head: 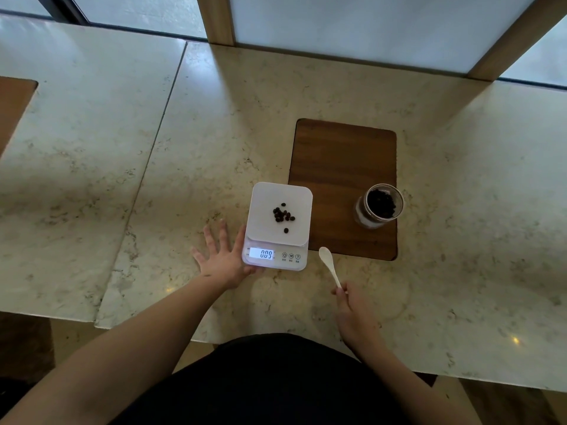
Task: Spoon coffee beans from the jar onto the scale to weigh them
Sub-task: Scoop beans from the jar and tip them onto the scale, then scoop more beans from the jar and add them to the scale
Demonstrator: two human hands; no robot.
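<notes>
A white digital scale [264,204] sits on the marble counter with a small heap of dark coffee beans [283,215] on its platform; its lit display shows digits. My left hand [222,256] lies flat with fingers spread, touching the scale's left front corner. My right hand [352,308] pinches the handle of a white spoon [329,264], whose empty bowl points up toward the scale's right front corner. An open glass jar [380,205] holding dark beans stands to the right of the scale.
A dark wooden board [340,157] is set into the counter behind and right of the scale; the jar stands on its right part. Window frames with wooden posts [216,19] line the far edge. A seam [159,133] divides the marble counter.
</notes>
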